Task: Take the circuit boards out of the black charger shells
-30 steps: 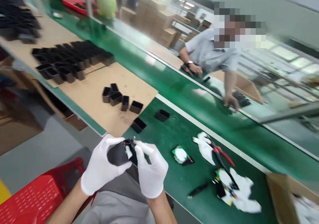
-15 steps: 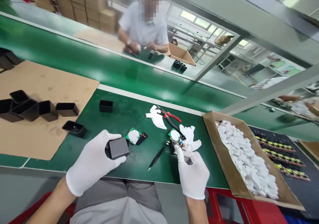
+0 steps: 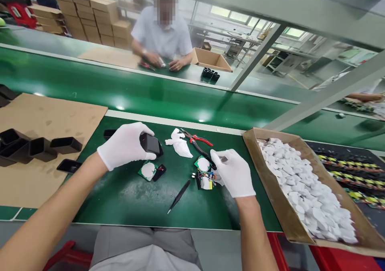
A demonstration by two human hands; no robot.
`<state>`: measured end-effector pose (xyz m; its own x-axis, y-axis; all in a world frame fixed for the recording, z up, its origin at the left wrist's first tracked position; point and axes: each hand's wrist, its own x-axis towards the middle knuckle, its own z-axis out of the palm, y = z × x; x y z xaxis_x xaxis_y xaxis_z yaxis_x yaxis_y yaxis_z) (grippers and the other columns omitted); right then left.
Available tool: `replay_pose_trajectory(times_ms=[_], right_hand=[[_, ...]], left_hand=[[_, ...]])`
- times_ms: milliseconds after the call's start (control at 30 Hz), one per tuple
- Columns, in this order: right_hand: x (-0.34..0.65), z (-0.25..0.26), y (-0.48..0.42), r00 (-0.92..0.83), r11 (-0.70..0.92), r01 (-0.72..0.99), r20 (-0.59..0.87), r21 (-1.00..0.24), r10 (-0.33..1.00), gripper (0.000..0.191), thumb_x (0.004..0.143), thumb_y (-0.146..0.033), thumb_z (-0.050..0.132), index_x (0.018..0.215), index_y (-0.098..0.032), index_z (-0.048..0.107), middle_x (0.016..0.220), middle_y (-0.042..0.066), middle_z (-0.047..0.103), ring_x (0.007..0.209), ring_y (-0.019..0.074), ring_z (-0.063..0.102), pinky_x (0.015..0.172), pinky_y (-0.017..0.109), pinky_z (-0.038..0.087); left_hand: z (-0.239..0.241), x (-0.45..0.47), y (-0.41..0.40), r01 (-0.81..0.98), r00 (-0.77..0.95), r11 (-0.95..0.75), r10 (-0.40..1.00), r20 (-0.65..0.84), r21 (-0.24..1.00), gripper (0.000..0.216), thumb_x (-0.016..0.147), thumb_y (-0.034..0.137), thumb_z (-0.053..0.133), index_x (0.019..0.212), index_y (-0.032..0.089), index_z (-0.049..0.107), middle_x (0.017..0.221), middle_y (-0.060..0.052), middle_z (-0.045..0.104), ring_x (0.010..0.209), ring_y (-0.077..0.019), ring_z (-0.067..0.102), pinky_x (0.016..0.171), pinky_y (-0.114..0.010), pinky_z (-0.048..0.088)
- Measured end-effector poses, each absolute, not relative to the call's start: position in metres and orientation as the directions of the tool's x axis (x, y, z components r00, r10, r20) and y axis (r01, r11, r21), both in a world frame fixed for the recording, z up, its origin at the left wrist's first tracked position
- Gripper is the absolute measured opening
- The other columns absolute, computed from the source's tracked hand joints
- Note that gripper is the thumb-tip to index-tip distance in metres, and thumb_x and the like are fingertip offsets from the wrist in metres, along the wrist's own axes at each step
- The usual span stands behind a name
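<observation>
Both my hands wear white gloves. My left hand [image 3: 124, 145] is closed around a small black box-shaped housing [image 3: 150, 143], held just above the green mat [image 3: 135, 194]. My right hand [image 3: 233, 172] rests curled over a small circuit assembly with coloured wires [image 3: 205, 180], fingertips pinched at something I cannot make out. A round white-and-green board [image 3: 148, 170] lies below the housing, and another [image 3: 203, 164] sits by my right hand. Black tweezers [image 3: 178, 196] lie between my hands.
Red-handled pliers [image 3: 197, 139] and a crumpled white glove [image 3: 179, 143] lie farther back. A cardboard tray of white pads [image 3: 300, 182] stands at right. Open black housings [image 3: 40, 147] sit on a cardboard sheet [image 3: 45, 114] at left. Across the green conveyor [image 3: 120, 90] another person [image 3: 162, 38] works.
My left hand has carried the black housing forward and away from my body. My right hand has moved forward onto the wired assembly. The view has tilted slightly.
</observation>
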<state>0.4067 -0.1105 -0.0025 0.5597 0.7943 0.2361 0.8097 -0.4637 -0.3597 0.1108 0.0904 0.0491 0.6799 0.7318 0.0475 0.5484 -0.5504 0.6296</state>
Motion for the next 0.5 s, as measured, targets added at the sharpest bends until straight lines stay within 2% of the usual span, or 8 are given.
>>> replay_pose_trajectory(times_ms=[100, 200, 267, 333, 500], right_hand=[[0.416, 0.003, -0.083, 0.460, -0.406, 0.860, 0.128, -0.308, 0.879, 0.028, 0.100, -0.040, 0.068, 0.082, -0.025, 0.082, 0.088, 0.004, 0.074, 0.077, 0.0203, 0.069, 0.073, 0.034, 0.047], [0.423, 0.003, -0.061, 0.367, -0.342, 0.908, 0.071, -0.241, 0.927, 0.012, 0.092, -0.035, 0.081, 0.092, -0.023, 0.082, 0.101, 0.005, 0.075, 0.089, 0.0231, 0.070, 0.082, 0.035, 0.048], [0.427, 0.001, -0.050, 0.325, -0.310, 0.930, 0.044, -0.200, 0.945, 0.021, 0.082, -0.030, 0.090, 0.097, -0.021, 0.079, 0.119, 0.010, 0.074, 0.105, 0.0272, 0.070, 0.092, 0.037, 0.049], [0.430, -0.002, -0.041, 0.296, -0.292, 0.940, -0.003, -0.174, 0.955, 0.025, 0.077, -0.028, 0.094, 0.093, -0.020, 0.077, 0.129, 0.012, 0.072, 0.113, 0.0293, 0.070, 0.095, 0.038, 0.050], [0.435, -0.004, -0.031, 0.280, -0.296, 0.942, -0.112, -0.159, 0.953, 0.020, 0.080, -0.031, 0.091, 0.075, -0.023, 0.073, 0.123, 0.010, 0.074, 0.094, 0.0227, 0.073, 0.083, 0.033, 0.051]], left_hand=[[0.039, 0.122, 0.097, 0.533, 0.700, -0.561, 0.713, 0.044, 0.633, 0.047, 0.058, 0.039, 0.094, 0.101, 0.025, 0.082, 0.096, -0.003, 0.084, 0.089, -0.0297, 0.079, 0.082, -0.038, 0.063], [0.031, 0.128, 0.095, 0.514, 0.698, -0.552, 0.714, 0.054, 0.656, 0.049, 0.058, 0.039, 0.094, 0.103, 0.025, 0.082, 0.098, -0.003, 0.084, 0.088, -0.0284, 0.079, 0.082, -0.037, 0.063], [0.026, 0.130, 0.094, 0.512, 0.690, -0.531, 0.722, 0.045, 0.675, 0.050, 0.057, 0.037, 0.094, 0.105, 0.025, 0.080, 0.099, -0.002, 0.083, 0.088, -0.0276, 0.079, 0.083, -0.038, 0.064], [0.022, 0.131, 0.095, 0.502, 0.692, -0.502, 0.722, 0.022, 0.704, 0.052, 0.059, 0.036, 0.094, 0.107, 0.025, 0.079, 0.100, -0.002, 0.082, 0.088, -0.0268, 0.078, 0.083, -0.038, 0.064], [0.003, 0.133, 0.101, 0.500, 0.681, -0.494, 0.732, 0.029, 0.711, 0.051, 0.066, 0.033, 0.090, 0.111, 0.022, 0.069, 0.105, -0.004, 0.081, 0.090, -0.0259, 0.077, 0.082, -0.038, 0.063]])
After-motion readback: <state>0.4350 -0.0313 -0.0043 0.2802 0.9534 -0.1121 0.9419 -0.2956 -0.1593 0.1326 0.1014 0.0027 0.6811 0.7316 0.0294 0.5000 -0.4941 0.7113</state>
